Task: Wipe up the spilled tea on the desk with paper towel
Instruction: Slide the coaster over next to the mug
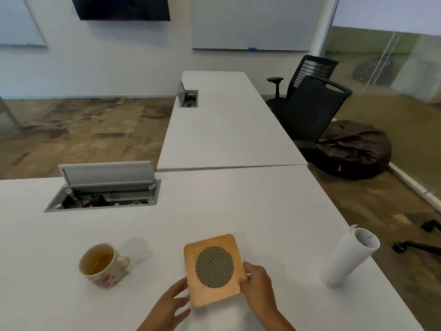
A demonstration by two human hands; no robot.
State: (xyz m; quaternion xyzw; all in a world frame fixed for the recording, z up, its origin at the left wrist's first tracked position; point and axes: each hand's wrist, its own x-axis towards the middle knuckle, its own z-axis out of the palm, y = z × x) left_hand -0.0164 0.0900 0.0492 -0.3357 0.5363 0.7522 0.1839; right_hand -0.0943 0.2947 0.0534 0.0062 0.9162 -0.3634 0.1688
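A wooden coaster (213, 268) with a round mesh centre lies on the white desk (238, 206) near the front edge. My right hand (257, 285) grips its right edge, thumb on top. My left hand (171, 304) touches its lower left edge with straight fingers. A cream mug (102, 265) with red flowers, holding tea, stands to the left. A faint clear wet patch (136, 249) lies just right of the mug. A white paper towel roll (348, 256) stands at the desk's right edge, apart from both hands.
An open cable box (102, 187) with a raised lid is sunk into the desk behind the mug. A second desk (224, 125) with another cable box (188, 96) runs away ahead. Black office chairs (310, 101) and a dark beanbag (353, 149) stand to the right.
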